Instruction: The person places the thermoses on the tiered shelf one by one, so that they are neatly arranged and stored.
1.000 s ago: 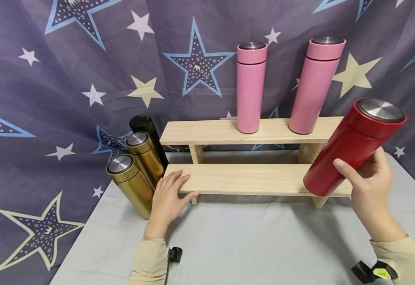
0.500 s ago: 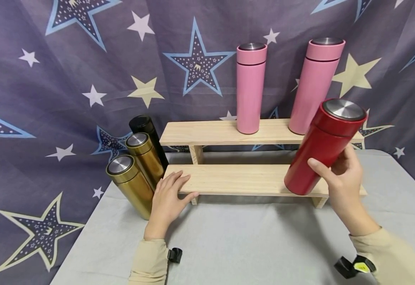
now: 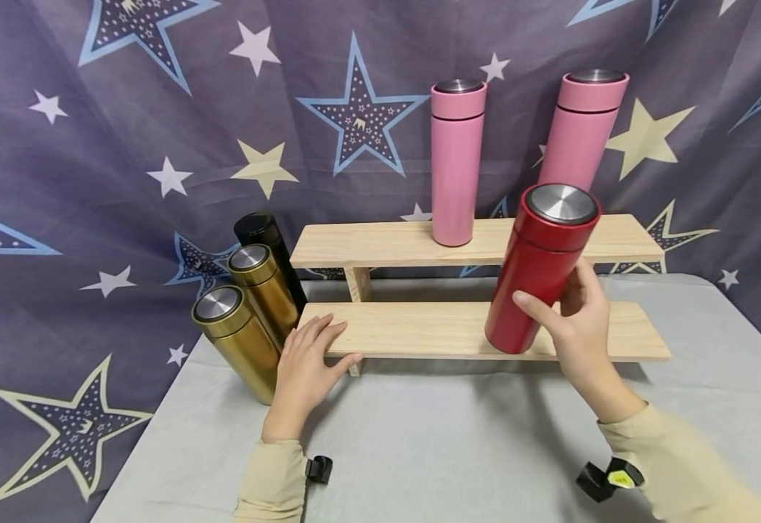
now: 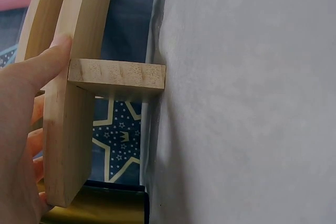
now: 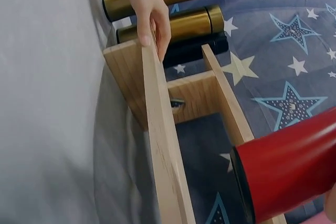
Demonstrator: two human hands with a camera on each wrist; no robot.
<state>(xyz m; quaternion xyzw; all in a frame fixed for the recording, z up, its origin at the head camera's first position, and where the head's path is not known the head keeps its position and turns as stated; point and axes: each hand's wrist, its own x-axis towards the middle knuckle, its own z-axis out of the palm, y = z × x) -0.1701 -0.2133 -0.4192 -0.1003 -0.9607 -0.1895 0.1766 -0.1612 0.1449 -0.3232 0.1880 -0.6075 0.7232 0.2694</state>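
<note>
My right hand [image 3: 579, 319] grips a red thermos bottle [image 3: 537, 269] with a brushed steel lid, thumb across its near side. The bottle leans slightly to the right. In the right wrist view its dark base [image 5: 242, 184] is held apart from the lower board [image 5: 163, 140] of a two-step wooden shelf. My left hand [image 3: 308, 367] rests on the left end of that lower board [image 3: 420, 327], fingers over the top and thumb [image 4: 58, 53] against the front edge. Two pink thermos bottles, one on the left [image 3: 457, 167] and one on the right [image 3: 583, 134], stand on the upper board [image 3: 380, 243].
Left of the shelf stand two gold bottles, a front one [image 3: 239, 345] and a rear one [image 3: 266, 290], with a black bottle [image 3: 272, 243] behind them. A grey cloth [image 3: 420, 443] covers the table. A star-patterned curtain [image 3: 171, 94] hangs behind.
My right hand has carried the red thermos bottle leftward along the lower board, and it is more upright now. It covers the lower part of the right pink bottle. My left hand stays put.
</note>
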